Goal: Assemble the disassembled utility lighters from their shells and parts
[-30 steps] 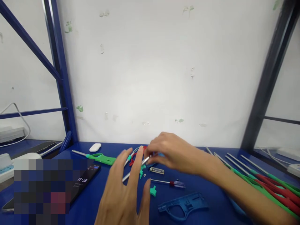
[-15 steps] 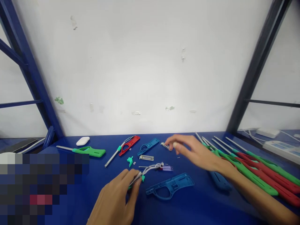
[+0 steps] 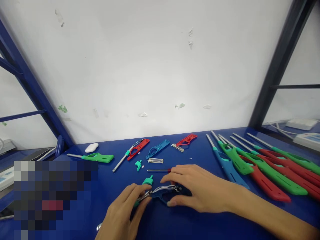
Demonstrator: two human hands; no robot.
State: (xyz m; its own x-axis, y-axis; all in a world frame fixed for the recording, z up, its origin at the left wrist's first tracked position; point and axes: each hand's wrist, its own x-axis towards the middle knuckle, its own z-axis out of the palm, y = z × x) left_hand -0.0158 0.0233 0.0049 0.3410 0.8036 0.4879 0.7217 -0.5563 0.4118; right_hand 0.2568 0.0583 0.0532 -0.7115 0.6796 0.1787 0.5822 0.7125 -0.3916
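My left hand (image 3: 122, 211) is closed around the metal lighter tube (image 3: 99, 227), whose tip pokes out below the hand. White wires (image 3: 163, 189) run from the tube's near end toward my right hand (image 3: 200, 190). That hand has its fingers and thumb around a dark blue lighter handle half (image 3: 162, 199), lying partly under the palm. A teal trigger piece (image 3: 148, 180) shows just beyond my left fingertips. Past my right fingers lies a screwdriver (image 3: 157, 170), its handle mostly covered.
Beyond the hands are clear fuel tanks (image 3: 156, 160), red (image 3: 187, 140) and blue (image 3: 158, 148) handle halves and another teal trigger (image 3: 138, 165). Several long lighters (image 3: 265, 176) lie at right. A green lighter (image 3: 100, 157) and white case (image 3: 91, 147) are at left.
My right hand has come from the far clear tank down to the blue handle half and taken hold of it. My left hand still holds the tube. The view has shifted slightly.
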